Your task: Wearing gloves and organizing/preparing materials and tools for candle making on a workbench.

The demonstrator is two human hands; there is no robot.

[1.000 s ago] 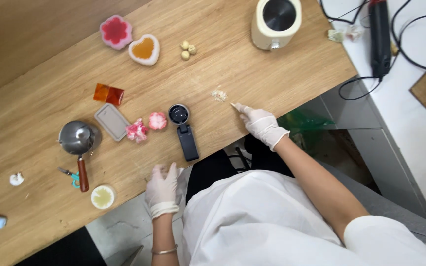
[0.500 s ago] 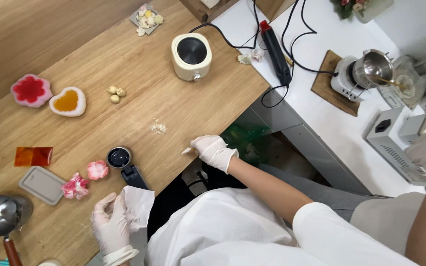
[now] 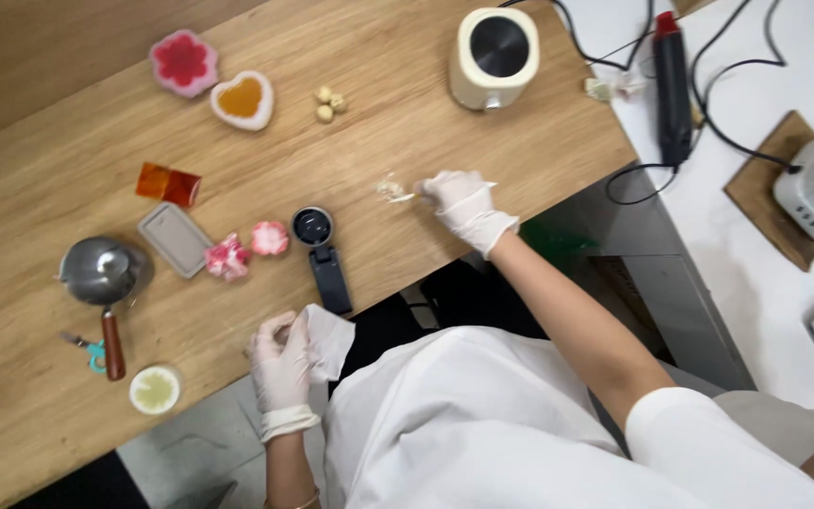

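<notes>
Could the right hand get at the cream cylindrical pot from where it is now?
Probably yes: the right hand rests on the wooden table with only bare wood between it and the cream pot; though it already pinches a small sliver.

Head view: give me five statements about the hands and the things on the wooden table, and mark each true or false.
1. The right hand wears a white glove and rests on the wooden table next to a small pale crumb pile. True.
2. The left hand holds a metal ladle. False: it holds a white cloth at the table edge; the ladle lies apart, untouched.
3. The heart-shaped mould has orange filling. True.
4. The cream round appliance stands on the floor. False: it stands on the table, near the far edge.
5. Two pink flower-shaped pieces lie beside a grey rectangular tray. True.
</notes>
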